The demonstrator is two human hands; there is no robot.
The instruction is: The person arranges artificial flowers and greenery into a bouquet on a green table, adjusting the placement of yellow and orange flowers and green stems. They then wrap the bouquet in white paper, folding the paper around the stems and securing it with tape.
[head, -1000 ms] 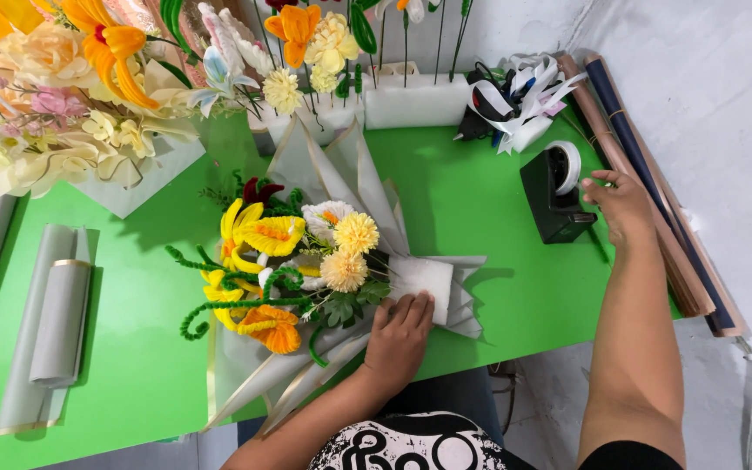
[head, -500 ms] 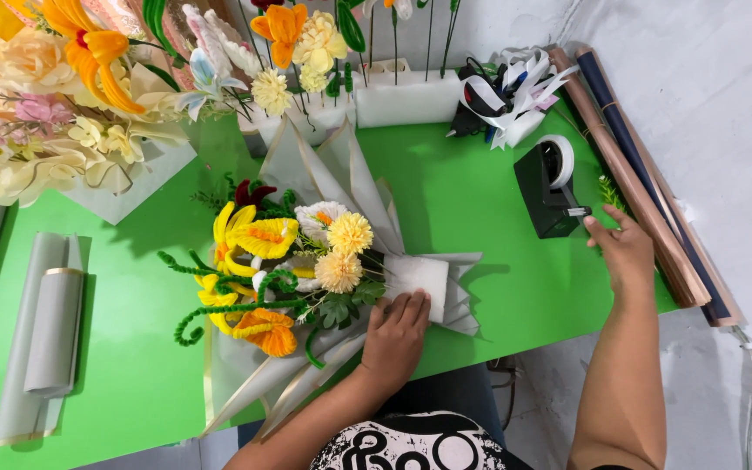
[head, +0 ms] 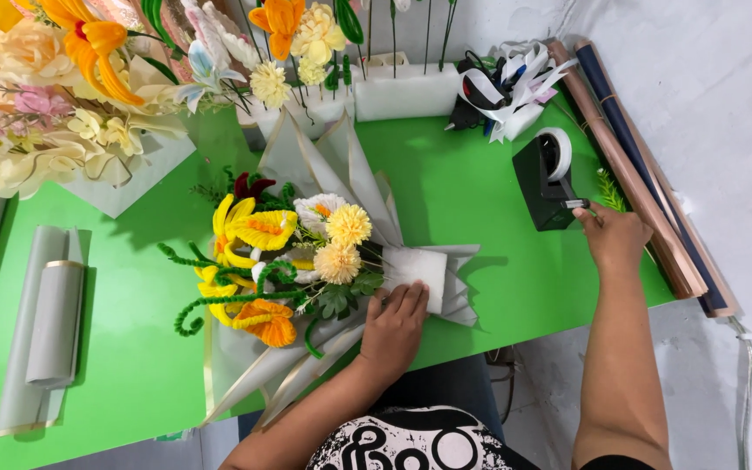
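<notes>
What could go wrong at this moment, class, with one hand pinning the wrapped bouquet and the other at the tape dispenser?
1. Only the left hand pins the grey paper-wrapped bouquet of yellow and orange flowers; its loose folds might spring open.
2. The right hand is at the black tape dispenser; its cutting edge could nick fingers.

Your bouquet of yellow and orange artificial flowers in grey-white wrapping paper lies flat near the green table's near edge. Your black tape dispenser with its white roll stands upright far right.
</notes>
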